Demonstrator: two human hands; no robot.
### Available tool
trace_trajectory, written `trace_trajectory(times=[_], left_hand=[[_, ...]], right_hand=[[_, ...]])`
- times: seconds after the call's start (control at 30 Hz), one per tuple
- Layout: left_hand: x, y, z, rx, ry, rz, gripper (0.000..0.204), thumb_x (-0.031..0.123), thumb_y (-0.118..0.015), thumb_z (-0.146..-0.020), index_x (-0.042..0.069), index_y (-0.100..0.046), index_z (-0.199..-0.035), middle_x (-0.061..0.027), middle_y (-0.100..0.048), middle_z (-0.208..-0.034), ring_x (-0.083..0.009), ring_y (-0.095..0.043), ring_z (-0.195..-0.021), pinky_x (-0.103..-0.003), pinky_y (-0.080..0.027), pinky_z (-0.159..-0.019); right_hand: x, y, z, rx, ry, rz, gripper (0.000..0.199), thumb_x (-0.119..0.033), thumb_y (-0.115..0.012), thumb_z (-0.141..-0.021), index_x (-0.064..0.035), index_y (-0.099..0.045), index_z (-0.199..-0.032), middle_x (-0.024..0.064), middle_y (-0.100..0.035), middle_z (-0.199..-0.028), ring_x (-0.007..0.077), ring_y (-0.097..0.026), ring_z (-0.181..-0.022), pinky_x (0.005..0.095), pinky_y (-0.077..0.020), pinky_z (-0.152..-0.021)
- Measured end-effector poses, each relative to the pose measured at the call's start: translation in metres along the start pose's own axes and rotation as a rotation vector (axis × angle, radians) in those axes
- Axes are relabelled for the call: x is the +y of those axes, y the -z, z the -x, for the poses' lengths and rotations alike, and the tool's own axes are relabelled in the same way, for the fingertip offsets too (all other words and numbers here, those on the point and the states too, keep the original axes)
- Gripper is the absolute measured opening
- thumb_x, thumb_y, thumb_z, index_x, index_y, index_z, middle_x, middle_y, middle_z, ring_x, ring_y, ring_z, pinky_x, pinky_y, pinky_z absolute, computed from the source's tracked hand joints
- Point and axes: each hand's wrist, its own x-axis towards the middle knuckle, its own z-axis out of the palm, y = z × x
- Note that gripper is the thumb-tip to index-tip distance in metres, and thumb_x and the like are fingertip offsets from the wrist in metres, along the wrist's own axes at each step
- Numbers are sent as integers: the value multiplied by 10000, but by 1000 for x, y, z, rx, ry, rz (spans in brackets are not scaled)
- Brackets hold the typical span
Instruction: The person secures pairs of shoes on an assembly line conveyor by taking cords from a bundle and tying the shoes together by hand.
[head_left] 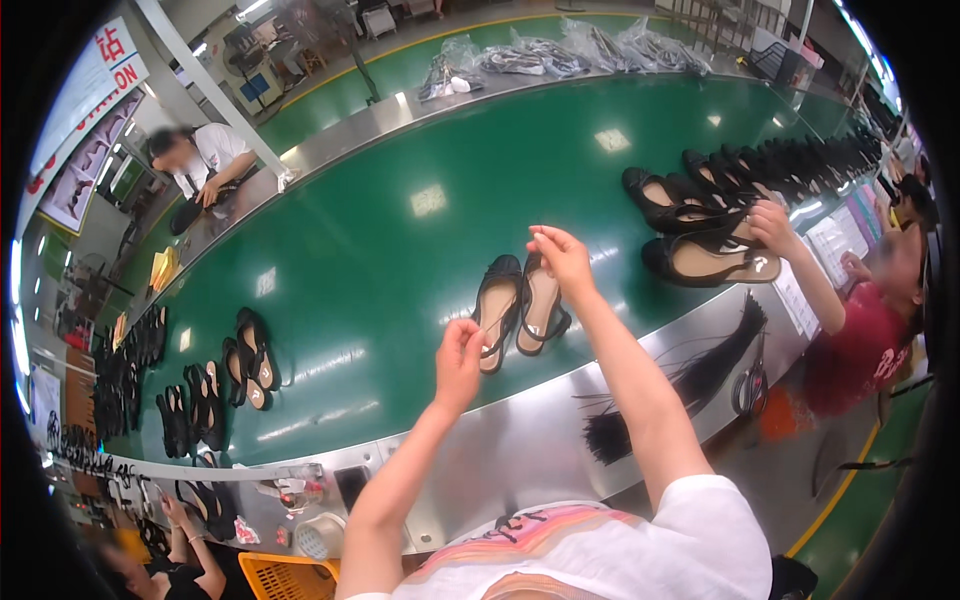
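Note:
A pair of black slingback flats with beige insoles lies on the green belt in front of me, toes pointing away. My left hand [460, 358] is pinched closed beside the heel strap of the left shoe [497, 308]. Over the toe of the right shoe [541, 305], my right hand [562, 260] is closed too, thumb and fingertips together and partly covering that toe. Anything between the fingers of either hand is too small to make out. A bundle of thin black ties [700, 375] lies on the metal edge near my right forearm.
At right, a co-worker's hand [775, 228] holds a black shoe [700, 262] beside rows of others. Scissors [748, 388] lie on the metal ledge [480, 470]. More shoes [255, 355] stand at left. Plastic-wrapped bundles [560, 55] line the far edge; a yellow basket [285, 575] sits below.

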Motion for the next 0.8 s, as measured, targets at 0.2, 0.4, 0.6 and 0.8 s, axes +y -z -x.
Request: trace_trajectory(times=[0.2, 0.4, 0.6, 0.8], left_hand=[[39, -23, -68, -4, -252, -340, 75, 82, -556, -860, 24, -511, -873, -65, -558, -885, -177, -537, -847, -288, -427, -783], [51, -32, -105, -33, -429, -562, 104, 105, -625, -790, 35, -561, -833, -109, -548, -921, -266, -531, -920, -342, -430, -792], [56, -30, -118, 0, -346, -541, 96, 115, -628, -789, 37, -583, -822, -96, -546, -923, -243, -539, -913, -333, -432, -794], [48, -21, -106, 1, -146, -440, 123, 137, -611, -801, 17, -598, -821, -130, -547, -977, -266, -545, -952, -350, -429, -822]], right_hand=[[-4, -2, 8, -48, 146, 108, 143, -190, -600, -872, -56, -636, -903, -10, -621, -668, 13, -460, -510, 165, -363, -461], [-13, -14, 23, -98, 51, -174, 153, -223, -606, -880, -71, -625, -880, -8, -640, -765, 23, -501, -524, 154, -380, -442], [-20, -18, 23, -267, -102, -294, 174, -242, -602, -884, -71, -628, -904, 23, -657, -851, 66, -597, -618, 180, -470, -504], [-32, -17, 31, -338, -94, -119, 170, -187, -629, -863, -30, -627, -928, 40, -649, -818, 93, -630, -687, 221, -535, -575]])
